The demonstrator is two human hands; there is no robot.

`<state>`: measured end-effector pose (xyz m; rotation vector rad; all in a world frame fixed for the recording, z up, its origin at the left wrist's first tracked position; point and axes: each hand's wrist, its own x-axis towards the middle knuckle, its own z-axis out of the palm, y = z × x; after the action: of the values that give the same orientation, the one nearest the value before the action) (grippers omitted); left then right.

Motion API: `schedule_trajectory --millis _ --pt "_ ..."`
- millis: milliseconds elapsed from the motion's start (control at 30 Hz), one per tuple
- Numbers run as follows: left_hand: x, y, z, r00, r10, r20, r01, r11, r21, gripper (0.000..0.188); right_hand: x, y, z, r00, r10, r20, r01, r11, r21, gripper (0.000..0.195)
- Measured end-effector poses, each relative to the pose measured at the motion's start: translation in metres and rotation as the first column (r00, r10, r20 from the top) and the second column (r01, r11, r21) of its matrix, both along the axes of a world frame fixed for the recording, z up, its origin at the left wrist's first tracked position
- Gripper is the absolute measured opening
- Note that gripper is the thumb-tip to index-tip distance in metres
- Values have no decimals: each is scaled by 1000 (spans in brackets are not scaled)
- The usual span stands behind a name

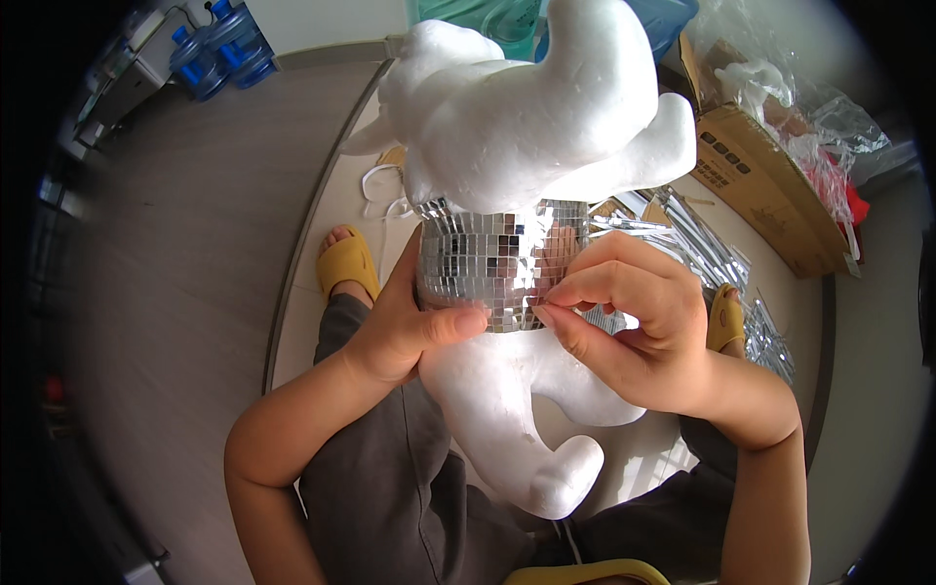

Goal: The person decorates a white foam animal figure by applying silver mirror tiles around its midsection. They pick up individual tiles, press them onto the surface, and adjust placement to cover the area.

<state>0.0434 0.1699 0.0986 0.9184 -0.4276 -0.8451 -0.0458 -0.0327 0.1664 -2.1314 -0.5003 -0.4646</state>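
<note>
A white foam figure point(497, 139) with rounded limbs is held up before me, over my lap. Around its middle runs a band of small square mirror tiles point(475, 256). My left hand point(417, 322) clasps the left side of this band, its thumb lying across the lower tiles. At the band's lower right, my right hand point(629, 314) has thumb and forefinger pinched together at the tiles' surface. Whether a loose tile sits between those fingertips is too small to tell. Below the band, the figure's bare white legs point(482, 409) hang down, one ending in a curved foot.
Silvery strips point(695, 234) lie heaped on the floor behind and right of the figure. A cardboard box point(768, 190) with plastic wrapping stands at the back right. Blue water jugs point(234, 44) are at the far left. A white cord point(384, 190) lies beside the figure.
</note>
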Motion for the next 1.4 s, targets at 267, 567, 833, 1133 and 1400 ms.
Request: schedule_trajectory --millis 267,567,833,1133,1400 --pt "-1 -1 2 1000 -6 -11 6 999 39 86 1 -2 -3 996 -1 -85 6 999 50 15" --pt "-3 -5 -2 1000 5 11 -6 998 55 87 -3 -6 -5 985 16 -172 11 988 151 13" --pt "-3 -5 -6 1000 -7 -14 8 999 50 89 -4 -9 -8 988 23 -150 -3 991 133 13" --pt "-5 -4 -5 1000 -2 -3 2 997 78 91 0 -8 -7 969 48 243 2 979 -203 20" --pt "-4 -6 -5 999 -35 -8 36 998 53 92 3 -7 -7 969 53 242 -5 981 -195 22"
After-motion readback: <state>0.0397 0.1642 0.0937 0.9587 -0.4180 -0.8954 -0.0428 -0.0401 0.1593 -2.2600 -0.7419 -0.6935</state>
